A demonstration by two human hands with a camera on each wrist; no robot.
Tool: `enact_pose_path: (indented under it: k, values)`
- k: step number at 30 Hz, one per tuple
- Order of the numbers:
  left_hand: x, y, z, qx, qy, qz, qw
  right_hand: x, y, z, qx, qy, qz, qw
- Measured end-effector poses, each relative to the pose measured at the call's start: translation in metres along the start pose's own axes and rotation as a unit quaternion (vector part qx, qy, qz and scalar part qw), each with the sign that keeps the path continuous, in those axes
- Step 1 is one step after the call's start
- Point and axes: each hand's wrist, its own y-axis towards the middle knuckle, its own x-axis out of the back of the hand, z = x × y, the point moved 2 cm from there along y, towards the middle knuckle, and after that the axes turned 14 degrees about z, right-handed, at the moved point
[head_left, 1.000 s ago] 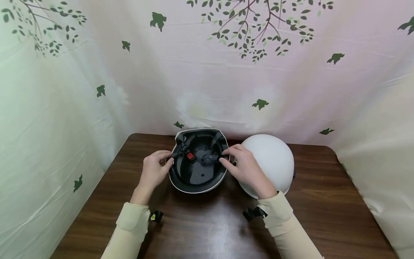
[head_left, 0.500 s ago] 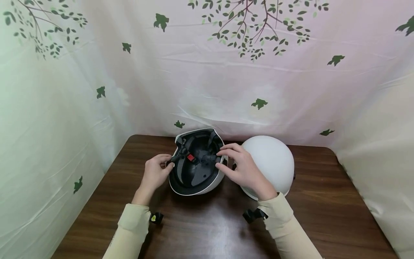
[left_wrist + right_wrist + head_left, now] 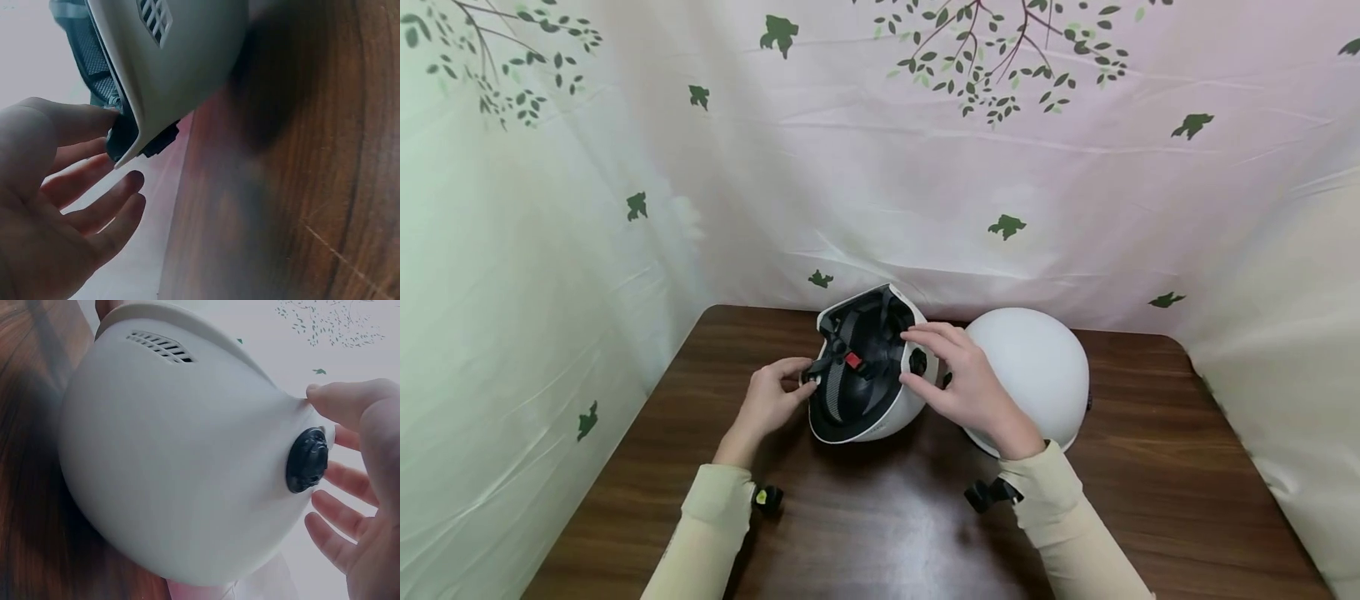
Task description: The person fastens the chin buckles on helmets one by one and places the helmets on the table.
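The left hand [image 3: 771, 396] pinches the left rim of the helmet [image 3: 865, 387] between thumb [image 3: 75, 119] and fingers [image 3: 115, 219]; the right hand [image 3: 962, 379] grips its right rim, both forearms [image 3: 700, 533] extending from its near side.

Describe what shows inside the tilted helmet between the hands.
A black lining, dark straps and a red buckle piece show inside. The side nearest the right hand is largely hidden by the helmet itself; straps cover parts of the lining.

Held helmet [image 3: 861, 387] has white shell [image 3: 169, 444], black lining [image 3: 883, 329], red buckle [image 3: 853, 360], black knob [image 3: 917, 362]; second helmet [image 3: 1030, 371] is plain white. Table [image 3: 865, 517] shows dark-brown woodgrain. Pinkish-white curtain [image 3: 910, 192] bears green leaves [image 3: 942, 17], reddish-brown branches [image 3: 1025, 17], dark-green bird-like shapes [image 3: 1007, 227]. Sleeves [image 3: 1052, 504] are cream.
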Motion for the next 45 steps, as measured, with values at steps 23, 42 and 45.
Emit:
enact_pose_path:
  k: [23,42,45]
  values:
    - [-0.03,-0.004,0.006,-0.009,-0.001,0.076,0.997,-0.009,0.0,0.009,0.011,0.002,-0.022,0.9997]
    - [-0.02,-0.007,-0.03,-0.117,-0.002,0.047,0.992,-0.006,-0.006,0.015,-0.023,0.016,-0.008,0.9996]
    - [-0.015,-0.008,-0.057,-0.17,-0.024,0.018,0.9849,-0.006,-0.005,0.015,-0.023,0.014,-0.011,0.9996]
